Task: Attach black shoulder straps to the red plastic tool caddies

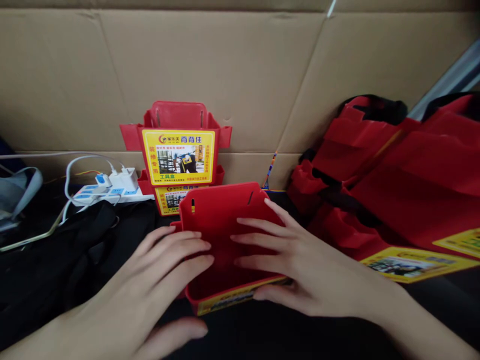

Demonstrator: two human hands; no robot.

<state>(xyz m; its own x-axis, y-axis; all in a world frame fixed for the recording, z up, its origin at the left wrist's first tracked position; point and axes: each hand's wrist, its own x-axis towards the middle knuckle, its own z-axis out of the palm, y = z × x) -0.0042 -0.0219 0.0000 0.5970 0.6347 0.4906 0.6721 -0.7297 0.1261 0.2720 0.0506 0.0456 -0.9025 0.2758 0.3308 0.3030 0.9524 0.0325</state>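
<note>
A red plastic tool box [221, 210] stands in front of me, its tall slotted back panel away from me and a yellow label along its low front. My left hand [161, 270] is over its left side, fingers stretched towards the inside, thumb apart. My right hand [285, 255] lies over the right side with its fingers spread. Its thumb is by the front label, and the hand hides the right wall. Contact with the box is hard to judge for both hands. Behind it, a similar red tool box [176, 115] with a yellow label sits stacked on another.
More red tool boxes [393, 185] with black straps are piled at the right. A white power strip [112, 195] with plugs and cables lies at the left, behind black fabric [90, 240]. A cardboard wall [225, 60] closes off the back.
</note>
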